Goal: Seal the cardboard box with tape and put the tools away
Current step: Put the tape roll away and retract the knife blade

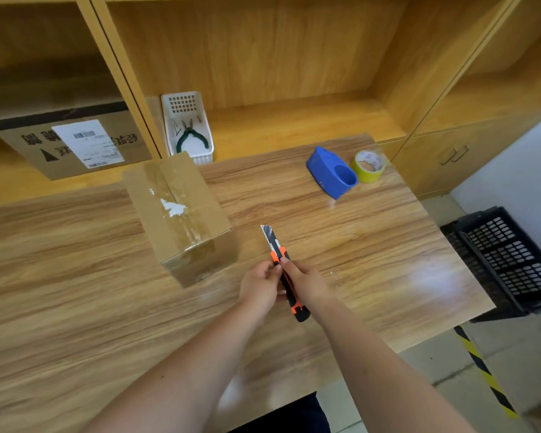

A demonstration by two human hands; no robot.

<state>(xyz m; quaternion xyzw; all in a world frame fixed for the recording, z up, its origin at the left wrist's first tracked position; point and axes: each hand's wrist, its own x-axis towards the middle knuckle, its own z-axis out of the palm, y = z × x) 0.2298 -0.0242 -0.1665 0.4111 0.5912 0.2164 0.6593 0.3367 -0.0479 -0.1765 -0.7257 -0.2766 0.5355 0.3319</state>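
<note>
A small cardboard box (181,214) stands on the wooden table (75,292), its top seam covered by clear tape. Just right of the box I hold an orange and black utility knife (277,248) with its blade extended and pointing away from me. My right hand (306,284) grips the handle. My left hand (260,287) pinches the knife's orange body near the slider. A blue tape dispenser (330,171) lies at the far right of the table, with a yellow-green tape roll (369,166) touching it.
A white plastic basket (169,126) holding green-handled pliers (191,137) sits on the shelf behind the box. A larger labelled carton (72,142) fills the left shelf compartment. A black crate (512,264) stands on the floor off the table's right edge.
</note>
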